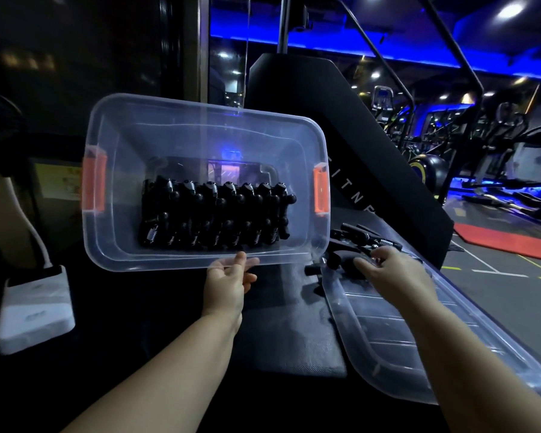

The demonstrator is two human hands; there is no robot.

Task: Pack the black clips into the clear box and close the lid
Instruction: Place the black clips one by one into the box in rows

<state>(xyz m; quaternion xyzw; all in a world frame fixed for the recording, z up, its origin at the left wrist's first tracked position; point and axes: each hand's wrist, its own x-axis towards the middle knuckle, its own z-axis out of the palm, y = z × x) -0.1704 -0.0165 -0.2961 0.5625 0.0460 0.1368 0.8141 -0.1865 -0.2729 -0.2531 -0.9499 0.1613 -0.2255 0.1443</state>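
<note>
Most black spring clips [213, 214] packed in clear plastic box [200, 129], left hand [228, 282] pinching rim; right hand [391, 276] grasps loose clips [356, 237] at four o'clock; clear lid [419, 348] off.

Clear box [132, 132] left of centre, tipped toward the viewer, with left hand [228, 285] pinching its near rim. Packed clips [216, 214] lie inside in two rows. Lid [388, 332] lies right on counter [278, 339]. Loose clips [353, 240] lie behind lid, with right hand [394, 276] touching them.

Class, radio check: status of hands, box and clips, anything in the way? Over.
Left hand grips tilted box by rim. Right hand on loose clips, grip unclear. Packed clips in two rows inside. Lid off, lying beside; box mouth unobstructed.
</note>
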